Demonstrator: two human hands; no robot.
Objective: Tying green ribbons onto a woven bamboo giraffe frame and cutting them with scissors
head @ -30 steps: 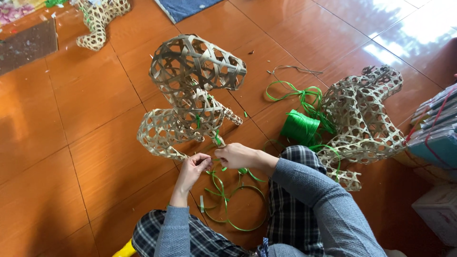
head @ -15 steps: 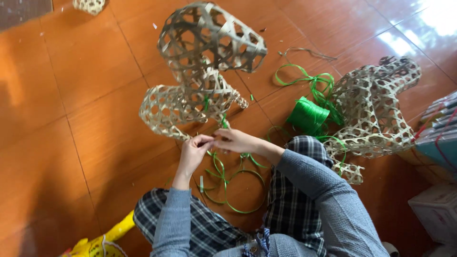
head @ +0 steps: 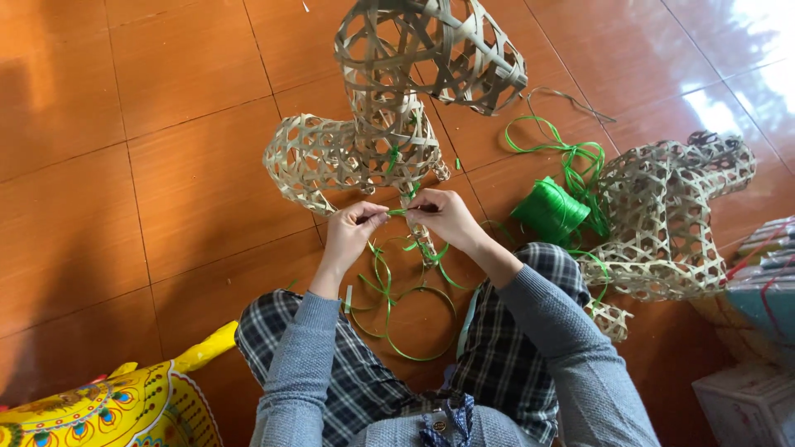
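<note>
A woven bamboo frame (head: pixel 389 108) shaped like an animal stands on the orange tiled floor in front of me. My left hand (head: pixel 352 232) and my right hand (head: pixel 443 217) meet just below the frame's leg, each pinching an end of a thin green plastic strip (head: pixel 399 212) stretched between them. More loops of the green strip (head: pixel 414 319) lie on the floor between my knees. A green spool (head: pixel 550 212) of the same strip sits to the right of my right hand.
A second woven bamboo frame (head: pixel 671 219) lies on its side at the right, with loose green strip (head: pixel 563 149) trailing beside it. A yellow painted object (head: pixel 124 406) sits at bottom left. Boxes (head: pixel 758 348) stand at the right edge.
The view has shifted so the frame and hands sit higher and more central. Both hands have drawn together on the green strip under the frame's leg.
</note>
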